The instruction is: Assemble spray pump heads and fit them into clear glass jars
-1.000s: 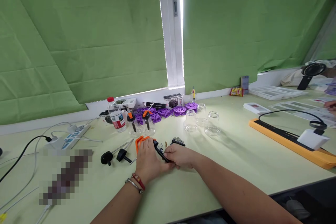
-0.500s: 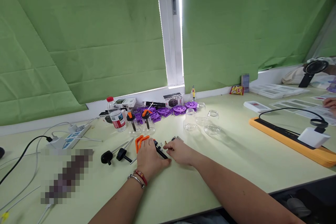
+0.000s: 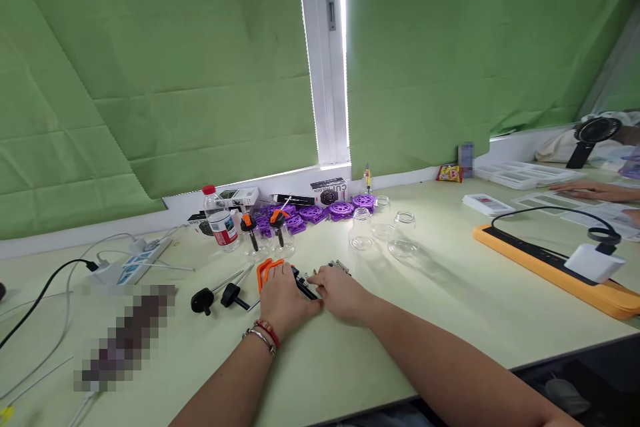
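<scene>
My left hand is closed on a narrow black part held low over the table; the fingers hide much of it. Orange curved handles show just beyond the knuckles. My right hand meets the black part from the right, its fingertips pinched together at that part's side. Whatever lies between those fingertips is too small to make out. Right behind the right hand is a pile of small metal pieces, which look like springs. Two black knob-like pieces with thin rods lie left of my left hand.
Clear jars stand behind my right hand. Farther back are purple round parts, a red-capped bottle and two vessels with black-and-orange tops. Cables and a power strip lie left; an orange-edged bar lies right, near another person's hand.
My right hand has shifted slightly left, its fingertips now closer against the black part. My left hand stays nearly still. At the far right, the other person's hand has reached farther in over the sheets.
</scene>
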Motion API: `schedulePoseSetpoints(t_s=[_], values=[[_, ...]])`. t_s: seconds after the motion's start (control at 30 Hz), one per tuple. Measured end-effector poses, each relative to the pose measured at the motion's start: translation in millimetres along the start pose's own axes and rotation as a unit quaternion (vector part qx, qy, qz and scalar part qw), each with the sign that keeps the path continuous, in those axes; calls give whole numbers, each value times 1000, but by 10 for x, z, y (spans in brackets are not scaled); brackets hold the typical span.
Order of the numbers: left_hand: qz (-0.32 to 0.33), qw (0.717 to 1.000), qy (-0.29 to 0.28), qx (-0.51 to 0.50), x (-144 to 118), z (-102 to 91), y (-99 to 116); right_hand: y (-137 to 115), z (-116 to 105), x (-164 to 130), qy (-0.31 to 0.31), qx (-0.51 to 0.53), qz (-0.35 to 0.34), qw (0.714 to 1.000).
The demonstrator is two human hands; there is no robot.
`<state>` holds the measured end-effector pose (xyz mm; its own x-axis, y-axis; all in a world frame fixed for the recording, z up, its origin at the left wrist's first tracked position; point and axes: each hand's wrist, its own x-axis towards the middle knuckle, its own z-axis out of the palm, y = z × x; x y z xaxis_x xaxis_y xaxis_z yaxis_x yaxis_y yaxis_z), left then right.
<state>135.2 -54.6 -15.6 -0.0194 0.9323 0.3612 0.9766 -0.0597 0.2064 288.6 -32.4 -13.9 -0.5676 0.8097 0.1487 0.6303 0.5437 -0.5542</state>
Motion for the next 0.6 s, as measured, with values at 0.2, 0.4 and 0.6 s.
schedulePoseSetpoints(t_s=[0.2,0.4,0.6], values=[[-5,1000,-2,0,17,2,-10,-14,1,25,-8,-29,-11,999],[-10,1000,-12,0,23,6,-12,24,31,46,0,-39,-8,999],[-22,999,-24,-1,28,-19,8,35,30,60,-8,-48,-13,999]])
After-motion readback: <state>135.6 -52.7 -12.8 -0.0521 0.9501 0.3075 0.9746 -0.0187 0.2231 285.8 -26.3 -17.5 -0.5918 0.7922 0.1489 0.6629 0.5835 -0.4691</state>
